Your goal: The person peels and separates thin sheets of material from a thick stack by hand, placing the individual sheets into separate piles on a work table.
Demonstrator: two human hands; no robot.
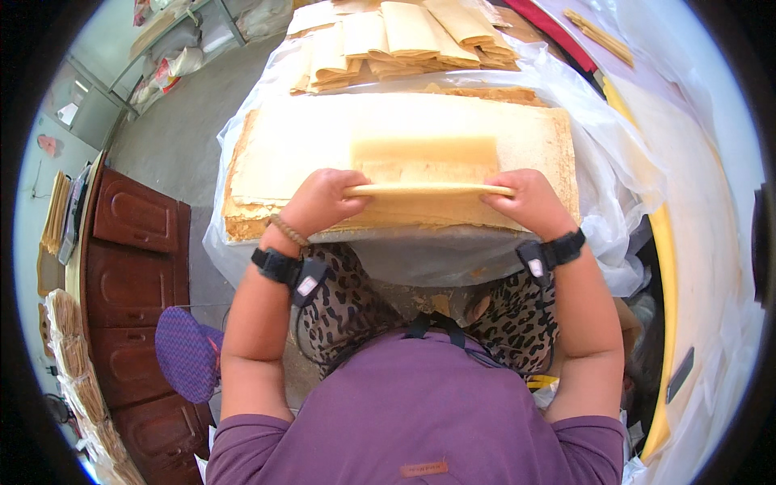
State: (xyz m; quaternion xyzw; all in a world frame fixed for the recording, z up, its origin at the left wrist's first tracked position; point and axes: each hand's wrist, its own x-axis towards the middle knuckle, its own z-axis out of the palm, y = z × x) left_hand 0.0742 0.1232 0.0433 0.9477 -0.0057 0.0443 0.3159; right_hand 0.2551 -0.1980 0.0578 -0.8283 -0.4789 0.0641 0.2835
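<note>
My left hand (327, 199) and my right hand (528, 199) grip opposite ends of a narrow folded yellowish sheet (427, 190), stretched level between them. Thumbs and fingers pinch its ends. Beneath and behind it lies a broad stack of thin tan sheets (285, 151) with ragged, browned edges; the material could be bean-curd skin, but I cannot tell for sure. A darker rectangular patch of sheet (424, 154) shows on the stack just beyond the held fold. Glare washes out part of the stack's top.
Beyond the stack, folded tan sheets (412, 33) lie in overlapping rows. Clear plastic film (612, 163) drapes around the work surface. A pale table (691, 242) runs along the right, bearing a phone (680, 374). Dark red cabinets (133, 267) and a purple patterned pad (185, 354) are left.
</note>
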